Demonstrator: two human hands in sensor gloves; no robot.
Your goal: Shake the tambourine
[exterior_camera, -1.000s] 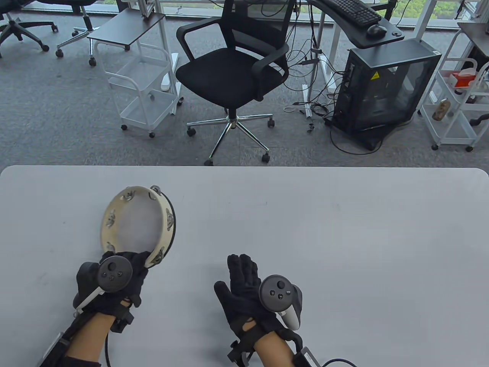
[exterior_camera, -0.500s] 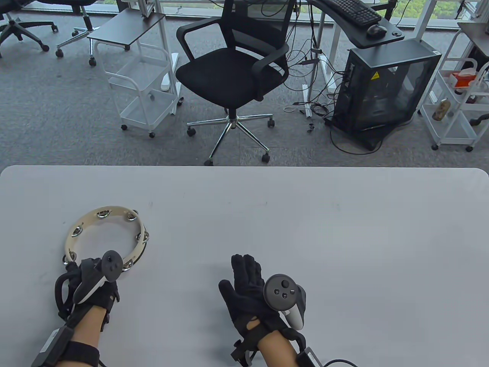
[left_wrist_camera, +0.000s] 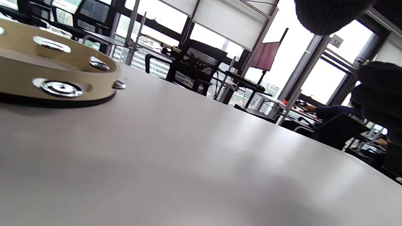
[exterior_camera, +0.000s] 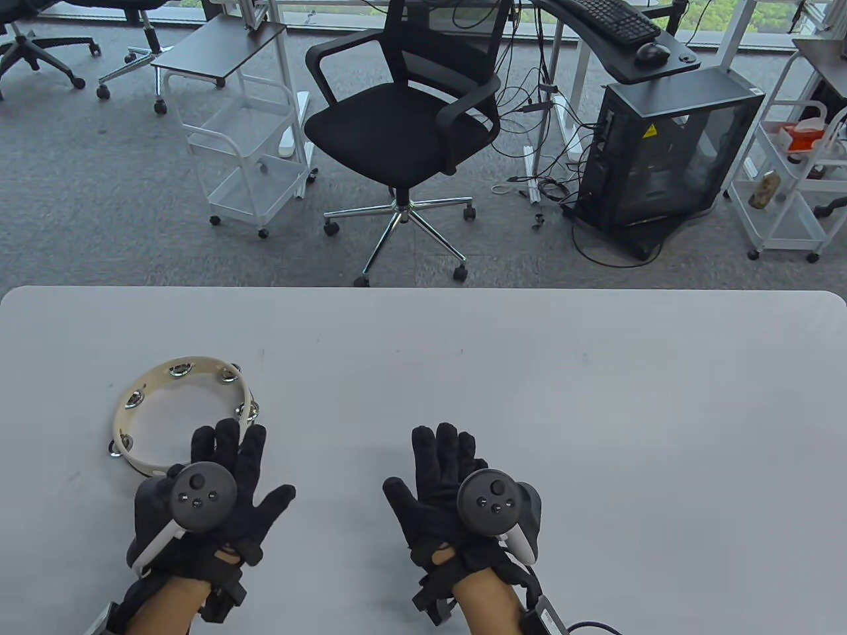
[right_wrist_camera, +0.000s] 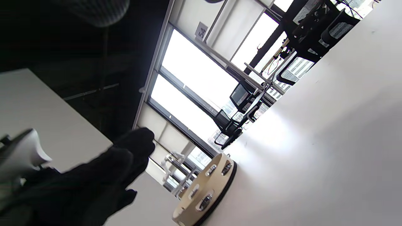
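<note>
The tambourine (exterior_camera: 198, 362), a cream hoop with metal jingles, lies flat on the left part of the grey table (exterior_camera: 542, 397). It also shows in the left wrist view (left_wrist_camera: 19, 75) and in the right wrist view (right_wrist_camera: 204, 191). My left hand (exterior_camera: 228, 456) is open, palm down, fingers spread, just near and right of the hoop. Its fingertips cover the hoop's near right rim; I cannot tell if they touch it. My right hand (exterior_camera: 443, 463) is open and flat on the table at the centre front, holding nothing.
A black office chair (exterior_camera: 403, 126) stands beyond the table's far edge, with a white trolley (exterior_camera: 245, 152) to its left and a computer case (exterior_camera: 668, 152) to its right. All of them are off the table.
My left hand lowered the tambourine from tilted upright to flat on the table, then let go and opened. It now lies palm down beside the hoop. My right hand shifted slightly forward.
</note>
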